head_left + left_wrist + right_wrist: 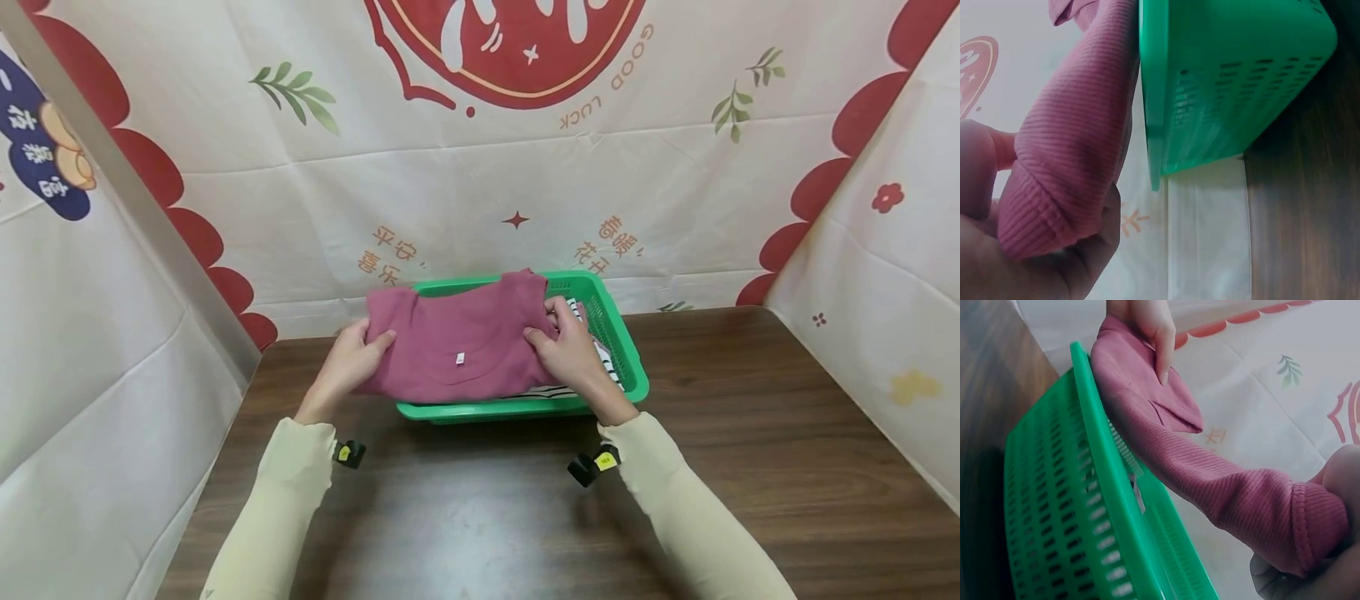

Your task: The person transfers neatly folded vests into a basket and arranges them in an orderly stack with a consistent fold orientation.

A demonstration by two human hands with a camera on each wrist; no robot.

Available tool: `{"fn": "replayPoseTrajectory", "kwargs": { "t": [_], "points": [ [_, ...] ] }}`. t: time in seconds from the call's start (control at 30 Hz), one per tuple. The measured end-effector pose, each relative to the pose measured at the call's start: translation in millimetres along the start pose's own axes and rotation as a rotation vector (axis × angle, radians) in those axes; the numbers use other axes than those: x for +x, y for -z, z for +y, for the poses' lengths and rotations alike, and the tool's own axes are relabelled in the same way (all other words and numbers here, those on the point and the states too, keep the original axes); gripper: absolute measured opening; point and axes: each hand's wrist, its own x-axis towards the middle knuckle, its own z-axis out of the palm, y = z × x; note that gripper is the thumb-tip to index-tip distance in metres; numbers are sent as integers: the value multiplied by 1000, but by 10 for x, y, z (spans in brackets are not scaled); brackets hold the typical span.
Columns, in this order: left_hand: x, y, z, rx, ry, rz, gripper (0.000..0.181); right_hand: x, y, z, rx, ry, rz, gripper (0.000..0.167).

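Observation:
A folded dusty-pink ribbed top (472, 342) with a small white neck label is stretched between both hands, over the green plastic basket (517, 409). My left hand (348, 362) pinches its left end, thumb on top and fingers beneath. At the opposite end my right hand (570, 346) grips the cloth the same way. In the left wrist view the top (1079, 131) hangs just beside the basket's rim (1154, 94). The right wrist view shows the top (1191, 469) sagging along the rim. Striped black-and-white clothing (603, 358) lies inside the basket, partly hidden by the top.
The basket stands at the back of a dark wooden table (465, 517), near a white printed cloth backdrop (480, 192). Cloth walls also border the table at left and right. A small black device with a yellow label (600, 462) sits at the right wrist.

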Motion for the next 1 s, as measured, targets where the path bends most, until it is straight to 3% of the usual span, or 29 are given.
{"fn": "replayPoseTrajectory", "kwargs": {
  "t": [0.27,0.43,0.7,1.0],
  "points": [
    [83,-141,138,-21,11,-45,34,-5,198,107,13,-51,10,25],
    [113,-203,219,10,3,-69,36,13,279,138,13,-59,18,26],
    [164,-298,268,25,9,-91,35,52,368,186,19,-56,5,25],
    [244,-390,287,11,1,-112,33,105,450,236,-11,-114,-9,25]
  ]
}}
